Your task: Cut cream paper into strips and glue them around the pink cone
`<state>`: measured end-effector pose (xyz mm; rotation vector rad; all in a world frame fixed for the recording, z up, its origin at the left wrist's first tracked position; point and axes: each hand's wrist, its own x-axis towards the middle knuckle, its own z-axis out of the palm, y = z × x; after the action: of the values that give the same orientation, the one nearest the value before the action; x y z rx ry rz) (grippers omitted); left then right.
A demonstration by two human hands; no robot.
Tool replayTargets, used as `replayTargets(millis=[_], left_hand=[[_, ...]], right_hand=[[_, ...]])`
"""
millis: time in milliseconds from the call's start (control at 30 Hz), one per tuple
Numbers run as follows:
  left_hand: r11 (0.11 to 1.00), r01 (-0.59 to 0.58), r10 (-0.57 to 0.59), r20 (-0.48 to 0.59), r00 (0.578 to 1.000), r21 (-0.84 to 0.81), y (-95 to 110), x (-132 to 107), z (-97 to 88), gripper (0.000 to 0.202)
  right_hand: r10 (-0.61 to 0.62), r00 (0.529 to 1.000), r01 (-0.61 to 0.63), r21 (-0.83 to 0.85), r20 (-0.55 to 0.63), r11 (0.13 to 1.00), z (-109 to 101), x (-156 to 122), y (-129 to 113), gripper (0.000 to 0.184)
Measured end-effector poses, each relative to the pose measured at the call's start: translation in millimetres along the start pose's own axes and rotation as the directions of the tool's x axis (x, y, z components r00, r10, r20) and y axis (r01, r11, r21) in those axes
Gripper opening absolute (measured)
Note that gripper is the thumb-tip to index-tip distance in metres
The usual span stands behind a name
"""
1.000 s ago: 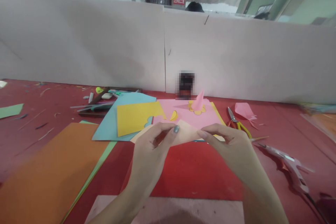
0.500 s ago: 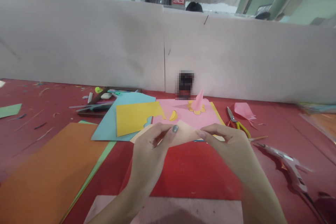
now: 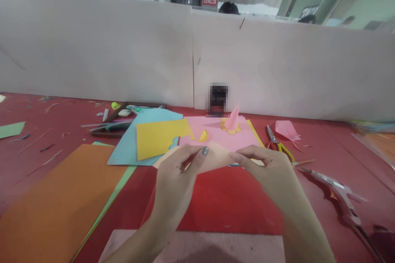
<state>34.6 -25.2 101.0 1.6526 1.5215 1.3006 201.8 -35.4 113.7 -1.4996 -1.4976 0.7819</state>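
Note:
Between my two hands is a piece of pale peach paper (image 3: 217,158), held a little above a red board (image 3: 234,201). My left hand (image 3: 180,170) pinches its left part between thumb and fingers. My right hand (image 3: 263,164) pinches its right corner in the same way. Just beyond my hands lies a pink sheet (image 3: 197,123), with a pink paper cone (image 3: 233,119) standing on a yellow flower-shaped cutout (image 3: 236,131). A small yellow crescent-shaped piece (image 3: 203,135) is on the pink sheet too.
Left of my hands are a yellow sheet (image 3: 157,137), a blue sheet (image 3: 125,148) and an orange sheet (image 3: 68,197). On the right lie scissors (image 3: 282,146), a pink scrap (image 3: 286,129) and a glue gun (image 3: 336,191). A white partition (image 3: 108,49) stands behind the table.
Almost nothing differs. Both hands keep the same pinch on the peach paper.

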Motion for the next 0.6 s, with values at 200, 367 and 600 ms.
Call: replayTargets(millis=[200, 367, 600], left_hand=[[0.997, -0.072, 0.072, -0.006, 0.997, 0.039, -1, -1, 0.1, 0.017], [0.982, -0.150, 0.153, -0.016, 0.988, 0.118, -5, -3, 2.0, 0.016], [0.941, -0.319, 0.303, 0.142, 0.942, 0.115, -9, -9, 8.3, 0.018]], right_hand=[[0.008, 1.000, -0.008, 0.000, 0.001, 1.000, 0, 0, 2, 0.017], [-0.020, 0.993, 0.021, -0.010, 0.119, 1.000, 1, -1, 6, 0.018], [-0.059, 0.955, 0.101, -0.132, 0.289, 0.986, 10, -7, 10, 0.032]])
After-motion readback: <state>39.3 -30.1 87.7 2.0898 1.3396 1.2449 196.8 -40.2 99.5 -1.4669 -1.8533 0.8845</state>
